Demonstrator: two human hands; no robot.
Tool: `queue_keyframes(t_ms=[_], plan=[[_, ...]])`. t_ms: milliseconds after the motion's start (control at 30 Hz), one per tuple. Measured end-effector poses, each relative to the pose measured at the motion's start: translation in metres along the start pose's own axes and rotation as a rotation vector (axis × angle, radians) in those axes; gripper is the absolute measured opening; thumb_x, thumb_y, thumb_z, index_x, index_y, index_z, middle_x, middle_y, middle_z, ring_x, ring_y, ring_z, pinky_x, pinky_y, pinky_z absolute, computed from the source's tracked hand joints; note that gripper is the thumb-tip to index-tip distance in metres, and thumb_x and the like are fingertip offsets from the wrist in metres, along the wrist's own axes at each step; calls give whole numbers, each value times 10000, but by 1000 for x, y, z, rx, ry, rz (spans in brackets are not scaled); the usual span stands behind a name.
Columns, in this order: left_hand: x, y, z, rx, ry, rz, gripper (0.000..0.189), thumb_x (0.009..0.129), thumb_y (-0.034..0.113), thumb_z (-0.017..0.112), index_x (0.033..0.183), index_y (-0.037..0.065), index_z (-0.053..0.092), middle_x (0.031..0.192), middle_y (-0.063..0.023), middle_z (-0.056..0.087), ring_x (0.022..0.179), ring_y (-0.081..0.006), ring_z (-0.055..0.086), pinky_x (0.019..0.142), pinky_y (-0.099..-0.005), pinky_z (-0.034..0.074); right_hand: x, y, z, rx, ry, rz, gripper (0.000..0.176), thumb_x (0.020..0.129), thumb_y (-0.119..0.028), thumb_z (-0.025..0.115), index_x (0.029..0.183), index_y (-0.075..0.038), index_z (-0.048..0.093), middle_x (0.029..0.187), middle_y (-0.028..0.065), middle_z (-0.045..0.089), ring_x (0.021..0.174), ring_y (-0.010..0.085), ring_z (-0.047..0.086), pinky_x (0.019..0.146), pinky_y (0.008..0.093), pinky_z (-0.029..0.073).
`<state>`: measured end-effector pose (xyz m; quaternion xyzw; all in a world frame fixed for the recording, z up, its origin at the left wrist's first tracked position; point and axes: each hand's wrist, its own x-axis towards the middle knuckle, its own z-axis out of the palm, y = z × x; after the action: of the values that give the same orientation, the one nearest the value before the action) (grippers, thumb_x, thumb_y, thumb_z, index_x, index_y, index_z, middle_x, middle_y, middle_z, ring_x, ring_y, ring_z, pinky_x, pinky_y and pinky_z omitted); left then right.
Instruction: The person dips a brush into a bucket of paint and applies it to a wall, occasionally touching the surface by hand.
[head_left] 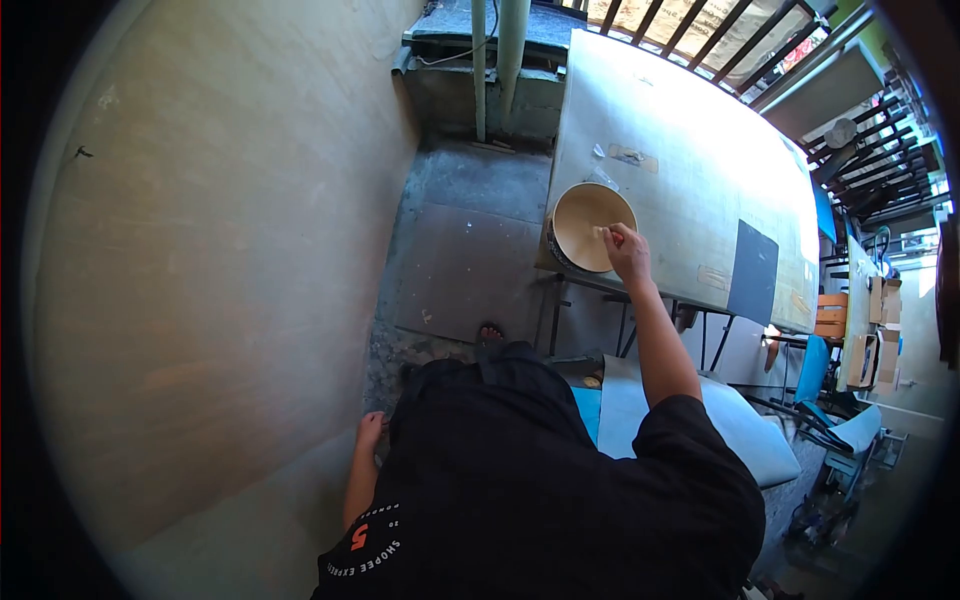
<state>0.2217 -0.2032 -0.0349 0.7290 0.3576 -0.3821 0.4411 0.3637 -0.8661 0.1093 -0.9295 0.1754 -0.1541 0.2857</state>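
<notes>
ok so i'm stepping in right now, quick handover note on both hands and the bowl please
Right hand: stretched out over the round bowl, fingers pinched on a small pale piece inside it; too small to tell what it is.
Left hand: down at the side, by the edge of the large pale board; grip unclear.
Things: the bowl sits on the near corner of the table; a dark sheet lies farther along it.
Done: the right hand is in the bowl; no other finished work shows.
Left: probably lifting the piece out of the bowl.
</notes>
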Motion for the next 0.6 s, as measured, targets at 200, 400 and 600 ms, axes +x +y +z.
queue_keyframes(t_ms=[200, 400, 600], plan=[[7, -5, 0, 13, -34, -7, 273, 865, 294, 540, 1012, 66, 577, 836, -53, 610, 665, -168, 593, 561, -312, 463, -1, -16, -8, 65, 128, 18, 233, 846, -286, 572, 801, -60, 610, 733, 154, 619, 711, 344, 595, 633, 428, 459], [7, -13, 2, -31, 17, -3, 285, 860, 313, 545, 998, 68, 588, 837, -53, 618, 639, -165, 578, 535, -304, 455, -10, -2, -4, -195, -2, 113, 252, 857, -299, 525, 787, -64, 579, 698, 182, 602, 699, 384, 582, 614, 463, 444], [-3, -17, 11, 102, 25, 25, 311, 848, 326, 551, 947, 42, 627, 821, -65, 634, 611, -162, 583, 514, -296, 444, -15, -11, 27, 75, -63, 60, 205, 833, -213, 555, 745, -32, 592, 602, 160, 576, 576, 311, 583, 558, 385, 446]])
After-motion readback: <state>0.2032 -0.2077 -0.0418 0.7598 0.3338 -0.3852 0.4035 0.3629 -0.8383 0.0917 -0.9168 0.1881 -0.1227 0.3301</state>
